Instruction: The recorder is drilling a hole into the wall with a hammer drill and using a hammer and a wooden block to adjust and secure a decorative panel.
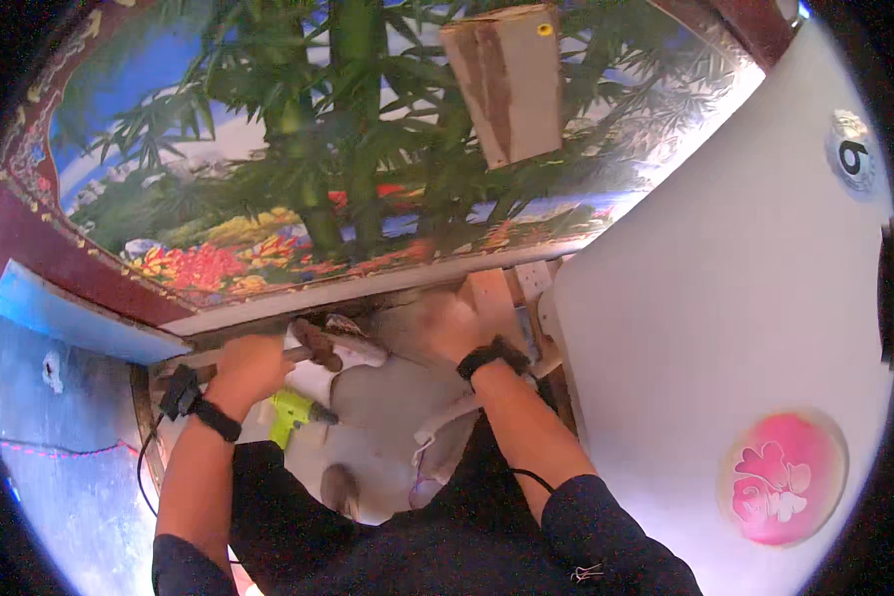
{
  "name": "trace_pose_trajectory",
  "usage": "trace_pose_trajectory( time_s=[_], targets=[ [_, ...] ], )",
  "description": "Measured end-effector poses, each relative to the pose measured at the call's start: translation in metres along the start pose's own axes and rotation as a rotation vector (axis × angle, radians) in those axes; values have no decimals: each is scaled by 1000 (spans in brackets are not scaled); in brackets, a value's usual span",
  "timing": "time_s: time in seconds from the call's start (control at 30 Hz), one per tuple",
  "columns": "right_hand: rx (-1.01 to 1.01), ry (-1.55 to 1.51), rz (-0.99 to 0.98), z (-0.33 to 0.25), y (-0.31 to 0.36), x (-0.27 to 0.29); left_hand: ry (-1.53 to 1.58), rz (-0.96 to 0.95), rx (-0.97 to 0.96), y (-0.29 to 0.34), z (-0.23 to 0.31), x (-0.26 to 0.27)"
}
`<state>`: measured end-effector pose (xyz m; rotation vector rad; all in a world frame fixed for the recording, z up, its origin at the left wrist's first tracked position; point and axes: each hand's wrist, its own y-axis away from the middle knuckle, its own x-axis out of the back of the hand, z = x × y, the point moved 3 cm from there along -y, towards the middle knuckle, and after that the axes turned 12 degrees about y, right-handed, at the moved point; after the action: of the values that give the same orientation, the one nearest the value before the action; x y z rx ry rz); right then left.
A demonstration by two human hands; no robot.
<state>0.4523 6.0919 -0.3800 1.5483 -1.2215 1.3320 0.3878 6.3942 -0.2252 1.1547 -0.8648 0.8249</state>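
Note:
My left hand (250, 370) is closed around the handle of what looks like a hammer (318, 345); its brown, rusty-looking head points to the right. My right hand (449, 326) is at the foot of a large picture panel, near pale wooden blocks (492, 295). Motion blurs its fingers, and whether they hold anything does not show. Below the hammer, close to my left wrist, lies a yellow-green power tool (293, 414) shaped like a drill.
A picture panel (333, 129) with bamboo and flowers rises ahead, with a cardboard piece (526, 94) against it. On the right stands a large white surface (666, 298) bearing a pink flower sticker (785, 479). A bluish wall (55, 417) and ledge (84, 316) are at left.

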Motion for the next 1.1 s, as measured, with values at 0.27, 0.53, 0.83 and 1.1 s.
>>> trace_pose_trajectory(
  time_s=[0.27, 0.53, 0.83, 1.1],
  targets=[
    [-60, -72, 1173, -31, -45, 328, 75, 17, 91, -2, -32, -26],
    [-63, 66, 1087, -42, -79, 355, 137, 20, 60, -4, -26, -29],
    [82, 273, 1011, -4, -71, 377, 81, -43, 49, 0, -20, -19],
    [-99, 260, 1096, 7, -62, 377, 111, -30, 77, -7, -27, -28]
  ],
)
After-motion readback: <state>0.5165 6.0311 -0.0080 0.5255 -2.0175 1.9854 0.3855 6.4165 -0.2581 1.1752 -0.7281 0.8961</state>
